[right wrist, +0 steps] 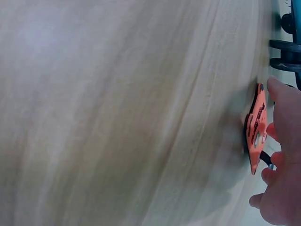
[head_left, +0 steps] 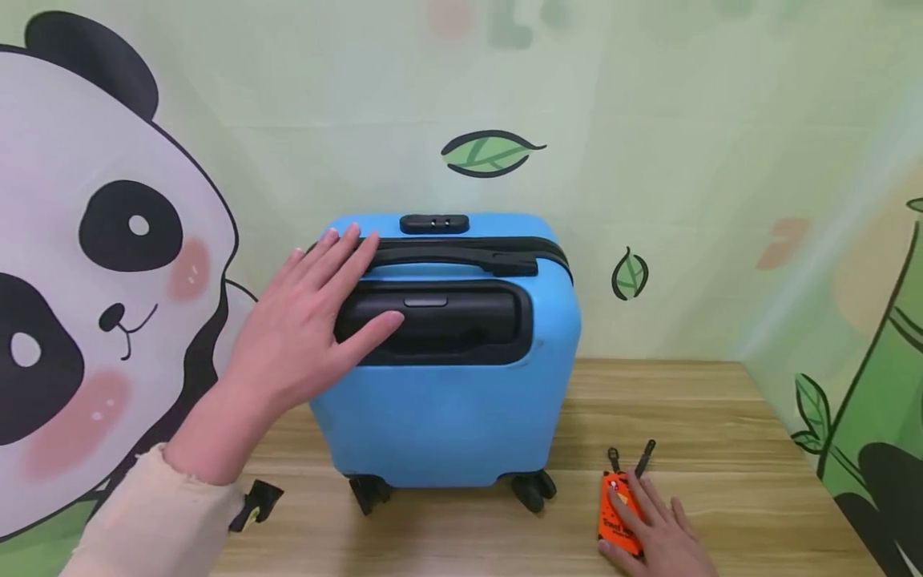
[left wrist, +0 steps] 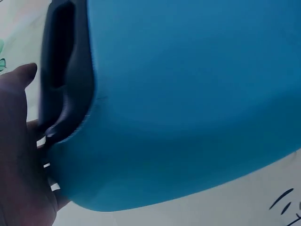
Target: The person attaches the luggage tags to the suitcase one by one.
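Observation:
A small blue suitcase (head_left: 440,425) with a black handle (head_left: 447,256) stands upright on its wheels. My left hand (head_left: 296,328) lies with straight, spread fingers over the suitcase's upper left corner, thumb across the black recessed panel (head_left: 461,320). In the left wrist view, that hand (left wrist: 23,160) is beside the suitcase's (left wrist: 188,94) dark panel. To the right on the tabletop lies an orange luggage tag (head_left: 613,521) with a black strap (head_left: 645,457). Extended fingers of my right hand (head_left: 667,533) reach over the tag; the right wrist view shows them close above it.
The wood-grain tabletop (head_left: 721,449) runs under the suitcase and tag. Behind it hangs a pale green backdrop (head_left: 685,144) with a large panda (head_left: 108,264) at left. A small black item (head_left: 259,501) lies by the left sleeve (head_left: 166,521).

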### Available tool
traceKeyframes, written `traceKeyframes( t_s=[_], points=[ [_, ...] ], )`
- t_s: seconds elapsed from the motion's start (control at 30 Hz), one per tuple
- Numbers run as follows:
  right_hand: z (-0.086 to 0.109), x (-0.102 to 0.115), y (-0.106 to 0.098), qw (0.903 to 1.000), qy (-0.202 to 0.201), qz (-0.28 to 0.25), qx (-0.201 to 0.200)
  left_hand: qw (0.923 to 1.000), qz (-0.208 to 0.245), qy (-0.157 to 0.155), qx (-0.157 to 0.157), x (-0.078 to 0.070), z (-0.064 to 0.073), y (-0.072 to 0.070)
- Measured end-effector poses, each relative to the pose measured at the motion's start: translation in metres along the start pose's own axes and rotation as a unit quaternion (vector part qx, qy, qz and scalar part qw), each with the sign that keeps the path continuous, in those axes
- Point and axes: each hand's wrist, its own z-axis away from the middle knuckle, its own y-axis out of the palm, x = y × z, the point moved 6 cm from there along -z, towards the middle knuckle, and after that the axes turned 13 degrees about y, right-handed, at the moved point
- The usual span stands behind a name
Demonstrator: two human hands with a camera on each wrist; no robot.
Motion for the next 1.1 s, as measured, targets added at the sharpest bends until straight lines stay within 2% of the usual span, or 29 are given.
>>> traceKeyframes(
  t_s=[0.13, 0.27, 0.43, 0.7, 0.93, 1.1],
  points=[
    [0.0, -0.001, 0.002, 1.0, 0.0, -0.001, 0.006, 0.9997, 0.007, -0.003, -0.023, 0.002, 0.003, 0.007],
    [0.0, -0.003, 0.003, 1.0, 0.0, 0.004, 0.009, 0.9985, 0.01, 0.008, -0.053, 0.002, 0.004, 0.011],
    [0.001, -0.005, 0.003, 0.9999, -0.016, 0.003, -0.002, 0.9976, 0.011, 0.014, -0.068, 0.003, 0.005, 0.014],
    [0.004, -0.015, -0.005, 0.9958, -0.089, 0.007, -0.022, 0.997, 0.016, 0.019, -0.073, 0.001, 0.005, 0.013],
    [0.011, -0.022, -0.02, 0.9839, -0.171, 0.04, -0.032, 0.9966, 0.016, 0.023, -0.078, 0.002, 0.005, 0.011],
    [0.016, -0.028, -0.025, 0.9789, -0.188, 0.055, -0.058, 0.9964, 0.015, 0.027, -0.079, 0.001, 0.004, 0.012]
  ],
)
